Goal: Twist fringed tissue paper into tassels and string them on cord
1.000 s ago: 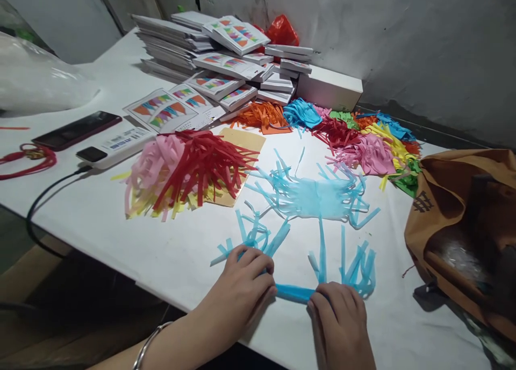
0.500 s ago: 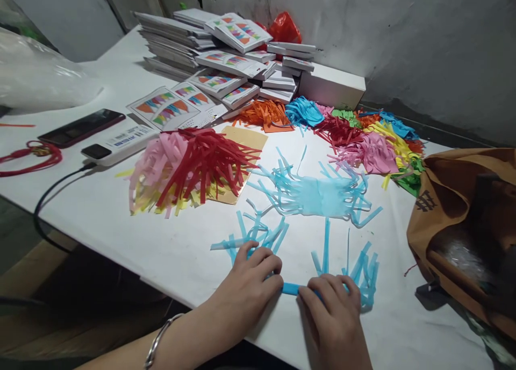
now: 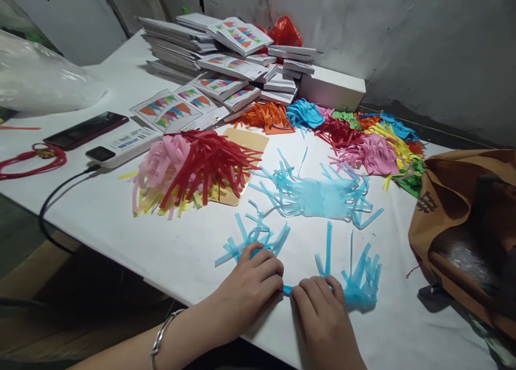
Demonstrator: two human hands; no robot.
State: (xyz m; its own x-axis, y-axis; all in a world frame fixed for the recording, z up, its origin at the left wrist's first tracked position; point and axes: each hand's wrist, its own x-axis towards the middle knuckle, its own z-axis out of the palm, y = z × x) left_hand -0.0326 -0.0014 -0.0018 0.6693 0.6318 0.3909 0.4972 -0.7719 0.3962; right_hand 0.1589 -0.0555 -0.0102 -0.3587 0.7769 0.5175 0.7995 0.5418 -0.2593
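Both hands work low on the white table on a blue fringed tissue-paper tassel (image 3: 360,292), its middle rolled into a narrow band and its cut strips fanning out at either end. My left hand (image 3: 258,273) has its fingers curled down on the left part of the roll. Close beside it, my right hand (image 3: 322,305) presses closed fingers on the right part. A short bit of blue roll shows between them; the fingertips are mostly hidden. Just beyond lies a flat light-blue fringed tissue sheet (image 3: 322,198), unrolled.
Red fringed tissue (image 3: 209,163) and pink tissue lie at left on a tan card (image 3: 245,144). Colourful tassel bundles (image 3: 374,152) line the back, before stacked printed packets (image 3: 226,63) and a white box (image 3: 332,87). A phone (image 3: 86,129), cabled device (image 3: 121,147) and brown bag (image 3: 447,198) flank them.
My right hand has slid left along the roll, nearer my left hand, uncovering more of the right-hand fringe. The visible gap of blue band is shorter. The view has shifted slightly.
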